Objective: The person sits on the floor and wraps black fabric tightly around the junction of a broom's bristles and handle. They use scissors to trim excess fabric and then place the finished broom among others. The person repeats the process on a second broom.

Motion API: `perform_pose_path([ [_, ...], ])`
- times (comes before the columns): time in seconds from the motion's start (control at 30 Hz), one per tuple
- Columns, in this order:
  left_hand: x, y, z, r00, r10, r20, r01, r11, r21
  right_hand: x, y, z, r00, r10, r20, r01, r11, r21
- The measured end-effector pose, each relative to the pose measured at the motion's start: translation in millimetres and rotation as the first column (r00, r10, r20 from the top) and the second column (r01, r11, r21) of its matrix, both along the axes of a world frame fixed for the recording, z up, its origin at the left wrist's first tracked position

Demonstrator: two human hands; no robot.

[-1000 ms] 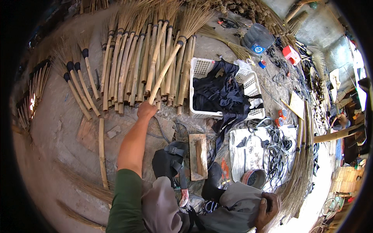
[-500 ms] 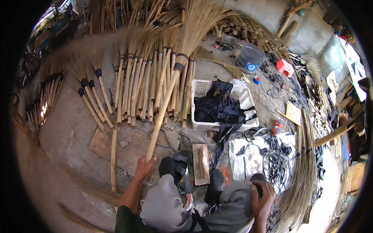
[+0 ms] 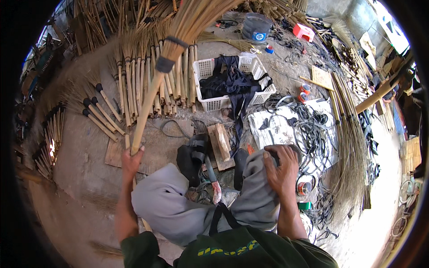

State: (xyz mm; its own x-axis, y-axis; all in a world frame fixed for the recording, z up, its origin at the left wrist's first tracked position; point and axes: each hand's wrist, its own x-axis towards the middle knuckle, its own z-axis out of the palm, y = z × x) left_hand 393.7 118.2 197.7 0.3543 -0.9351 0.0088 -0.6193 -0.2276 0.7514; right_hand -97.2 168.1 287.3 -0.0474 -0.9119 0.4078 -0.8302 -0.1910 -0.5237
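Note:
My left hand (image 3: 132,163) is closed around the lower end of a pale wooden broom handle (image 3: 148,109). The broom tilts up and away, and its black binding (image 3: 167,56) sits below a fan of tan bristles (image 3: 201,20) that runs out of the top of the view. My right hand (image 3: 282,170) lies on my bent right knee, fingers spread and holding nothing. Between my feet is a knife-like blade with a pale, reddish grip (image 3: 216,190), next to a wooden block (image 3: 222,142) on a small board.
Bundled brooms (image 3: 174,96) lie beyond my feet, with several loose ones (image 3: 100,118) to the left. A white basket (image 3: 216,105) holds black cloth strips. Black strips (image 3: 313,134) tangle on a white sheet at right, beside long-bristled brooms (image 3: 346,169). A clear tub (image 3: 257,27) stands farther back.
The view has tilted down, so my shirt now shows. The broom in my left hand has swung leftward over the bundled brooms. My right hand stays on the knee.

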Motion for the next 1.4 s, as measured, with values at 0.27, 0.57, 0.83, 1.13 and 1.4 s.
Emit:
perform_pose_path([
  [0.27,-83,-99,88,0.937,-0.269,0.224,0.258,0.963,0.077,-10,1,-15,0.953,0.06,0.298,-0.04,0.997,-0.072],
  [0.57,-182,-146,-70,0.758,-0.528,0.384,0.524,0.843,0.126,-104,-21,-152,0.578,-0.36,0.733,0.07,0.916,0.395],
  [0.83,-199,-133,-201,0.817,-0.528,0.232,0.469,0.842,0.267,-55,-125,-311,0.95,-0.16,0.269,-0.062,0.745,0.664],
  [1.13,-208,-115,-248,0.83,-0.441,0.341,0.331,0.882,0.335,11,-199,-377,0.969,-0.124,-0.214,0.247,0.487,0.838],
  [1.4,-194,-126,-231,0.866,-0.495,0.068,0.444,0.826,0.348,-29,-158,-327,0.834,-0.463,0.302,0.15,0.715,0.682],
])
